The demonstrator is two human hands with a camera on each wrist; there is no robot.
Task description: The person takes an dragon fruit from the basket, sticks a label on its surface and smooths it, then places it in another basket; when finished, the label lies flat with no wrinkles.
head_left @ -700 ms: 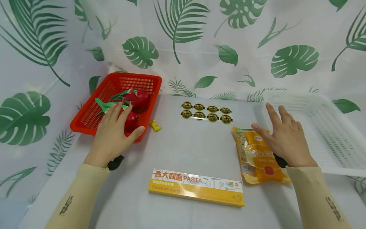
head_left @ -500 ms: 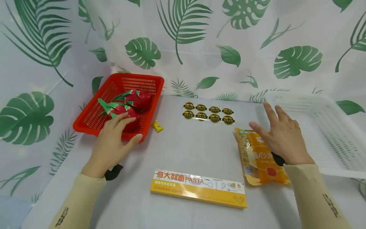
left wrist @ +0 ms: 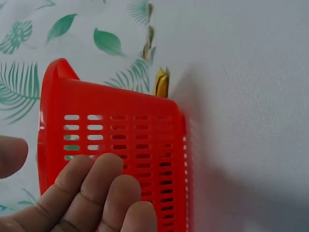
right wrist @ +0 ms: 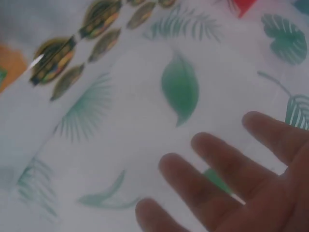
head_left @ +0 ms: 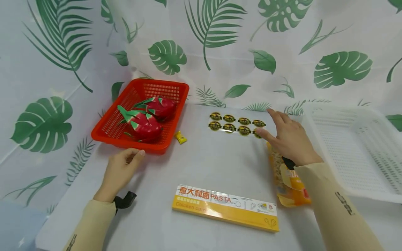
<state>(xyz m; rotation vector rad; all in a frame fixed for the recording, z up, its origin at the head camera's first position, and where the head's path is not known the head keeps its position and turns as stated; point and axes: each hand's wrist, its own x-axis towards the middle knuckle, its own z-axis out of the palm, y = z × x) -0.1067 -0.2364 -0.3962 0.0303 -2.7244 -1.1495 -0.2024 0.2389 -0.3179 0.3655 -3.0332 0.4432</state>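
My left hand (head_left: 119, 170) is at the front of a red plastic basket (head_left: 150, 148). In the left wrist view, its loosely bent fingers (left wrist: 104, 179) lie before the slotted wall, thumb apart; whether they touch it I cannot tell. Two dragon fruits (head_left: 144, 126) lie in the basket, one behind the other. My right hand (head_left: 292, 144) hovers with spread fingers, holding nothing. Below it is an orange pasta bag (head_left: 293, 190), partly hidden by hand and sleeve. The thumb covers the right end of a sheet of round black-and-gold stickers (head_left: 229, 128).
A small yellow wrapped packet (head_left: 180, 137) lies beside the red basket. A flat pasta box (head_left: 224, 211) is at the front of the white table. At the right stands a white plastic basket (head_left: 339, 150). Leaf-printed cloth rises behind.
My left hand has drawn back from over the fruits to the basket's front, its fingers bending more. My right hand has moved left toward the sticker sheet. The view has shifted slightly.
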